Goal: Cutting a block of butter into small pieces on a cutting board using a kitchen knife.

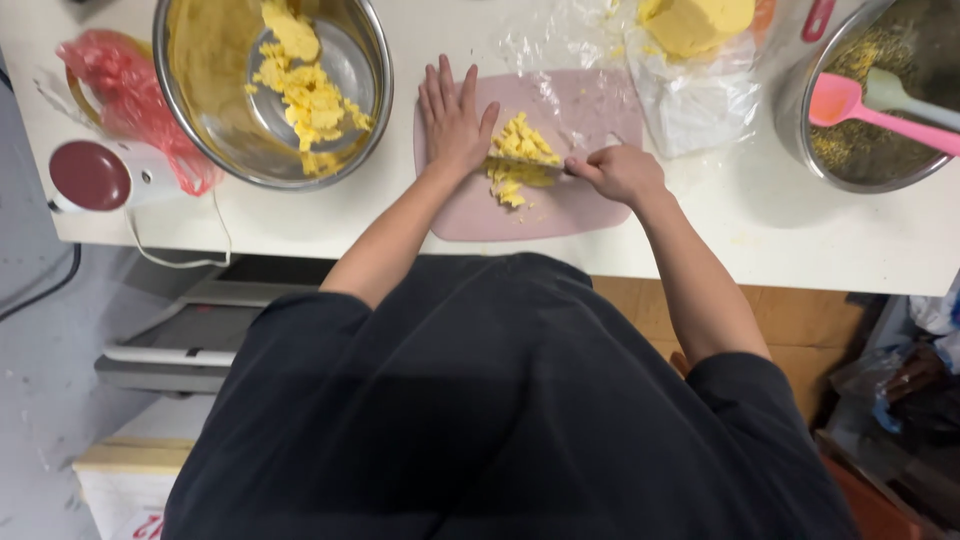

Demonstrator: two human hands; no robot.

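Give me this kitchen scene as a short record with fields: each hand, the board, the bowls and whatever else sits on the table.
left hand: flat, pressing down on the knife over the yellow chunks
right hand: grip closed on the knife handle
board: pink cutting board on white table
left bowl: steel bowl holding yellow pieces
right bowl: steel bowl with pink spatula
far side: yellow block on plastic wrap

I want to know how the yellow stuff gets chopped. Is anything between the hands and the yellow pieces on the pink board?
Nothing visible. The flat left hand rests right beside the crumbly yellow pieces on the pink plastic cutting board. The right hand grips a knife against them.
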